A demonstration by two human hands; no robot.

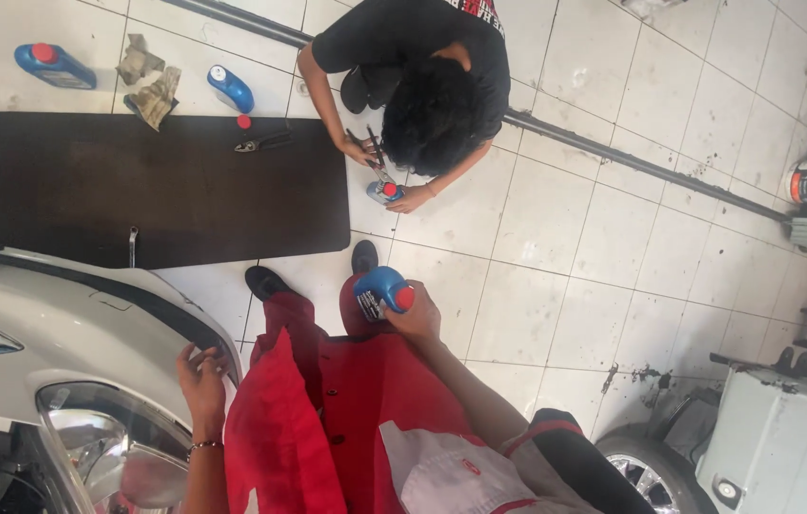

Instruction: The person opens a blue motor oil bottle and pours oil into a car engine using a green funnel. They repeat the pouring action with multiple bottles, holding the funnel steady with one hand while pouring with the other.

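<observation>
Head view, looking down, frame rotated. Right hand (415, 319) wraps a blue bottle (380, 290) with a red cap, fingers closed around the cap end; the bottle sticks out to the left of the hand, lying sideways above the red trousers (327, 409). Left hand (201, 376) rests on the edge of a white car (70, 314), fingers loosely curled over the dark trim, holding nothing; a bracelet shows at the wrist. The 2 hands are well apart, the bottle nearer the right.

On the white tile floor (565, 238) a second person (432, 86) in a black shirt crouches, both hands on a small blue bottle (384, 191) with a red cap standing on the floor, a thin tool at its top. That bottle lies above the held 1, apart from it.

A dark mat (137, 190) lies beside the car. On it: pliers (260, 143), a loose red cap (244, 122), a wrench (133, 246). Beyond the mat: 2 more blue bottles, 1 capped red (54, 65), 1 open (230, 88), with crumpled rags (148, 81) between them. A wheel (646, 476) shows at bottom right.
</observation>
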